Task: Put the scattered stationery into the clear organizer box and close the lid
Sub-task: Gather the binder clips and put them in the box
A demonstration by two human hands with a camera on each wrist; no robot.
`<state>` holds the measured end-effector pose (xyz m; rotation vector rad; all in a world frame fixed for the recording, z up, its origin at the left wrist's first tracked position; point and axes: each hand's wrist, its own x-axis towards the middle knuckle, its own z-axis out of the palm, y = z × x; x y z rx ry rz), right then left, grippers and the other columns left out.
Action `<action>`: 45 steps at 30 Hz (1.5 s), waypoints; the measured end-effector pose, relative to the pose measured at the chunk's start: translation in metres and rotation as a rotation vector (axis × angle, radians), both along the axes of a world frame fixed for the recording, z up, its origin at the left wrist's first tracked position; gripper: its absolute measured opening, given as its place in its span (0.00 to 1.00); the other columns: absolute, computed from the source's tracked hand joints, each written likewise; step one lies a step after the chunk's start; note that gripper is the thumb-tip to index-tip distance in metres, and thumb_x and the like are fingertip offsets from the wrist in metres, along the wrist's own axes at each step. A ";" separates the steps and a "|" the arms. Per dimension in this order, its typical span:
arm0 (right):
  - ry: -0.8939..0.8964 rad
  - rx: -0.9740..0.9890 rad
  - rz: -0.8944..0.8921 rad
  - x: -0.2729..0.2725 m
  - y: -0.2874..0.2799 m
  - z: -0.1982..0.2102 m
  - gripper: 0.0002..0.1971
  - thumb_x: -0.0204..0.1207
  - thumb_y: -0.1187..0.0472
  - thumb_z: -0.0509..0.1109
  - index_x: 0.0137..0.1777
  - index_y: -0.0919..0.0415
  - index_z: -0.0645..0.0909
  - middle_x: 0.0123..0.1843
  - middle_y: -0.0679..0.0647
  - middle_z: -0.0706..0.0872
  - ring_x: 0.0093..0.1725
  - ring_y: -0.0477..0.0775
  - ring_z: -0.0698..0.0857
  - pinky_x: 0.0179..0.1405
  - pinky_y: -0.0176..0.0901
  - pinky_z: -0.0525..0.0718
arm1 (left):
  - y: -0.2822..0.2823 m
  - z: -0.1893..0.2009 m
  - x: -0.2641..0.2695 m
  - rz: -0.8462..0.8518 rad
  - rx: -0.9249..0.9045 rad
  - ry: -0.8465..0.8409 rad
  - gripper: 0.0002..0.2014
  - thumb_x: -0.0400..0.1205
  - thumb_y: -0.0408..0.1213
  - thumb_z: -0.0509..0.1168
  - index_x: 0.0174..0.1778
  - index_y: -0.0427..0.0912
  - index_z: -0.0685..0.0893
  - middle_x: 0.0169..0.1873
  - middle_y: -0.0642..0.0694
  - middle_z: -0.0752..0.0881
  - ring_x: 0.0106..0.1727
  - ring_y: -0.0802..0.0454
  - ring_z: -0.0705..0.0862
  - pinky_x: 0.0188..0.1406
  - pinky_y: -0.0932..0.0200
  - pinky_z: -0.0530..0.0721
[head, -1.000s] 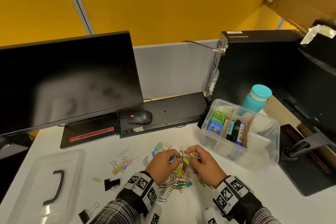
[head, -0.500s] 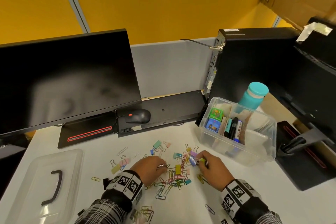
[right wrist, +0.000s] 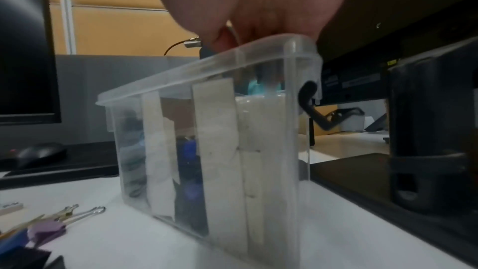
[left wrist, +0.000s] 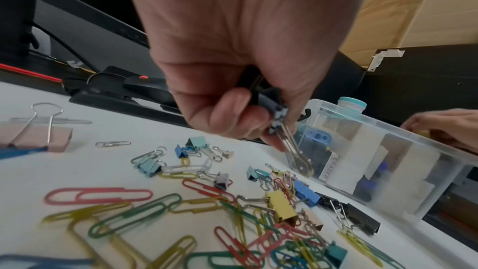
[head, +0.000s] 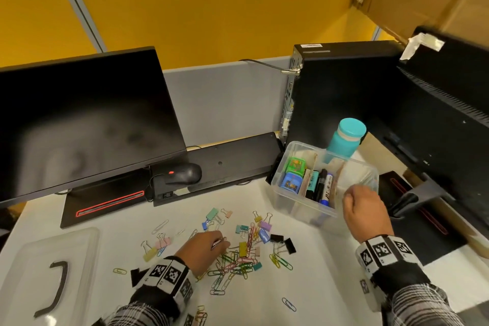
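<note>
The clear organizer box point(head: 299, 206) stands at the right with markers and sharpeners in its left compartments. My right hand point(head: 362, 204) hovers over the box's right end point(right wrist: 258, 150) with its fingers curled. A bit of yellow shows in its fingers in the left wrist view, likely small binder clips. My left hand point(head: 209, 243) rests at the pile of coloured paper clips and binder clips point(head: 243, 254) and pinches a grey binder clip point(left wrist: 278, 114) by its body, the wire handles hanging down. The lid point(head: 53, 259) lies flat at the far left.
A monitor point(head: 79, 127) and a mouse point(head: 185, 173) stand behind the pile. A teal bottle point(head: 346, 137) and a black computer tower point(head: 344, 87) sit behind the box. A second monitor's stand point(head: 412, 201) and a black mat crowd the right.
My right hand has left the pile and moved up and right to the box. My left hand stayed at the pile and now pinches a grey binder clip.
</note>
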<state>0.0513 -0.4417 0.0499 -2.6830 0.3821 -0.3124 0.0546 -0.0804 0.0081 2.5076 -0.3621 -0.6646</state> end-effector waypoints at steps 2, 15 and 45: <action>0.076 -0.070 0.067 -0.002 0.001 -0.002 0.15 0.79 0.56 0.54 0.39 0.59 0.79 0.41 0.59 0.84 0.38 0.56 0.78 0.39 0.46 0.77 | -0.002 -0.001 0.000 0.013 -0.019 0.015 0.13 0.85 0.52 0.56 0.37 0.52 0.75 0.34 0.55 0.80 0.37 0.57 0.78 0.38 0.62 0.75; -0.084 0.431 -0.204 -0.015 -0.026 -0.030 0.25 0.85 0.57 0.53 0.82 0.53 0.56 0.80 0.59 0.65 0.78 0.59 0.65 0.77 0.56 0.62 | -0.141 0.060 0.017 -0.064 -0.409 -0.263 0.08 0.86 0.40 0.56 0.52 0.43 0.79 0.49 0.49 0.79 0.47 0.57 0.81 0.50 0.63 0.77; -0.203 -0.022 0.655 -0.023 0.078 -0.021 0.16 0.76 0.57 0.57 0.63 0.53 0.74 0.62 0.51 0.79 0.62 0.50 0.74 0.65 0.40 0.74 | -0.044 -0.007 0.018 -0.014 0.170 -0.388 0.17 0.83 0.39 0.57 0.69 0.52 0.73 0.66 0.52 0.74 0.65 0.51 0.72 0.63 0.56 0.70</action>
